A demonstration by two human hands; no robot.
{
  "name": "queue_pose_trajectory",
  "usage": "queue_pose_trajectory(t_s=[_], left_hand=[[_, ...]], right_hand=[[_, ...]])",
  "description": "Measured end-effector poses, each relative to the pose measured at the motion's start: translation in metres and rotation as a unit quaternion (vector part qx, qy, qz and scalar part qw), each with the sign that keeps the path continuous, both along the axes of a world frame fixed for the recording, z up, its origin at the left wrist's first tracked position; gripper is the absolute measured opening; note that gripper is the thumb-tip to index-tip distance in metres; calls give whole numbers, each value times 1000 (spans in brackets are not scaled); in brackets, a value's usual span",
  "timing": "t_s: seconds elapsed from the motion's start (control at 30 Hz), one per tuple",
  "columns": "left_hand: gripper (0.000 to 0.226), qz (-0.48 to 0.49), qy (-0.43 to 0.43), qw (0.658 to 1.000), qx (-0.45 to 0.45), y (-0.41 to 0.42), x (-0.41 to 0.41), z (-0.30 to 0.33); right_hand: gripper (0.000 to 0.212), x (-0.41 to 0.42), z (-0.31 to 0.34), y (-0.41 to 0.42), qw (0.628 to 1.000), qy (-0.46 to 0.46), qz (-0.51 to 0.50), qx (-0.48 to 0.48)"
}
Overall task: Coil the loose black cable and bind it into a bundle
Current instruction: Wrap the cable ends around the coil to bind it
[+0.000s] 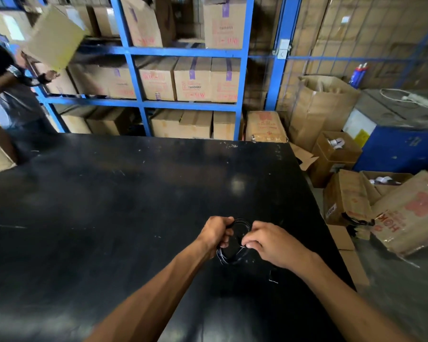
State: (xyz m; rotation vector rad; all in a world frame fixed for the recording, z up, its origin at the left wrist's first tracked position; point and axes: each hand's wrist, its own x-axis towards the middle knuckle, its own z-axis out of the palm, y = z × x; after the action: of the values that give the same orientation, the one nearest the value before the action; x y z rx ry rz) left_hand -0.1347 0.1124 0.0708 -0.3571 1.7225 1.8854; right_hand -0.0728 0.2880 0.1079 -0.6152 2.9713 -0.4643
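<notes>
A thin black cable (pixel 242 224) is wound into a small round coil, held just above the black table (pixel 109 206). My left hand (pixel 216 233) grips the coil's left side in a closed fist. On the coil's right side, my right hand (pixel 269 243) pinches a thin pale strand at its fingertips. Whether that strand is the cable's end or a tie, I cannot tell. A short loose bit (pixel 273 280) lies on the table below my right wrist.
Blue shelving (pixel 139 53) full of cardboard boxes stands behind the table. More boxes (pixel 351 201) are piled on the floor to the right, next to a blue cabinet (pixel 395 149). Another person (pixel 8 95) at the far left lifts a box (pixel 56 37).
</notes>
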Motion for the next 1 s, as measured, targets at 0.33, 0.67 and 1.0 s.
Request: queue_pose_trajectory(t_s=[0.33, 0.67, 1.0], left_hand=[[29, -10, -21, 998, 61, 3, 21, 25], [35, -55, 147, 987, -35, 8, 23, 36], [33, -182, 231, 948, -124, -6, 20, 38]], right_hand=[[14, 17, 7, -17, 960, 273, -56, 13], [9, 8, 24, -8, 967, 253, -38, -4], [22, -19, 40, 3, 982, -14, -126, -137]])
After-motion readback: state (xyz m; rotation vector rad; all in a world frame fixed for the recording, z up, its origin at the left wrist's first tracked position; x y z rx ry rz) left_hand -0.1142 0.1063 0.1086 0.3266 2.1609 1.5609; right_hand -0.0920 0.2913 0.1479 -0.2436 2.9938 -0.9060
